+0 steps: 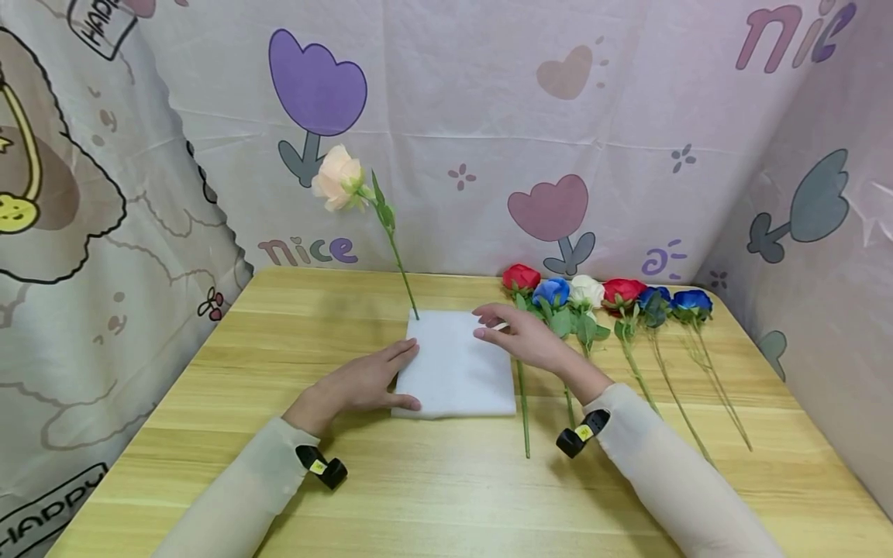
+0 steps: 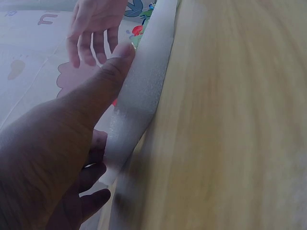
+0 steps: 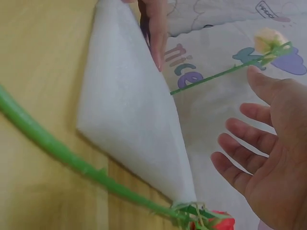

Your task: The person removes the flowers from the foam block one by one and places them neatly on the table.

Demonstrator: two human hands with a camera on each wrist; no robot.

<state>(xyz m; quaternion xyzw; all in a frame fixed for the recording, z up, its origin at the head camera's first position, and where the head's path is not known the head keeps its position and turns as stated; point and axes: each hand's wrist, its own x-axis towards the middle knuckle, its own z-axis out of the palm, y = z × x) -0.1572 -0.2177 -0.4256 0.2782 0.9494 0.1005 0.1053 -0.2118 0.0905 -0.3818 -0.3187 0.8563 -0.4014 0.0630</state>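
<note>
A white foam block (image 1: 456,372) lies on the wooden table. One peach rose (image 1: 339,180) stands tilted left, its green stem (image 1: 401,267) meeting the block's back left corner. My left hand (image 1: 366,380) rests against the block's left side, thumb (image 2: 120,60) laid along its front edge and the other fingers at the side. Over the block's back right part hovers my right hand (image 1: 519,335), fingers apart and loosely bent with nothing between them. In the right wrist view, those spread fingers (image 3: 242,153) are clear of the foam.
To the right lie several loose roses: a red rose (image 1: 521,277), a blue rose (image 1: 551,292), a white rose (image 1: 587,291), another red rose (image 1: 623,292) and dark blue roses (image 1: 692,302). Their stems point toward the front. A printed cloth (image 1: 446,93) hangs behind the table (image 1: 446,496).
</note>
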